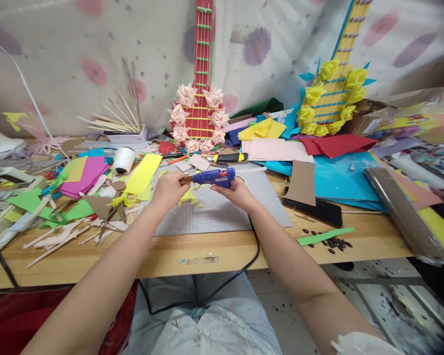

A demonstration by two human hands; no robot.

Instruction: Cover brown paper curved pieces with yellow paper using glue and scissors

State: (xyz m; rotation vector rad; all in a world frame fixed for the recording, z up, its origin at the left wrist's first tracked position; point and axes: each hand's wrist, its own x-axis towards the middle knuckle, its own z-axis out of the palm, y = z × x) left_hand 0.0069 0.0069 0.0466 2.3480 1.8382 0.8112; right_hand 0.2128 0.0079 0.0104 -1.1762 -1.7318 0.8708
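Observation:
My right hand [238, 193] is wrapped round the handle of a blue hot glue gun [210, 177], held level above a grey cutting mat [222, 217]. A clear glue stick [253, 168] pokes out of the gun's back end, and the nozzle points left. Close to the nozzle, the fingers of my left hand [169, 187] are pinched together; what they hold is too small and hidden to make out. Yellow paper cut-outs [188, 198] lie on the mat below the gun.
Behind the mat stands a red paper guitar [202, 111] with pink flowers; a yellow one [331, 98] leans at right. Coloured scraps [85, 177] crowd the left side. A black cable [257, 241] hangs over the table edge. Black beads [335, 242] lie near the front right.

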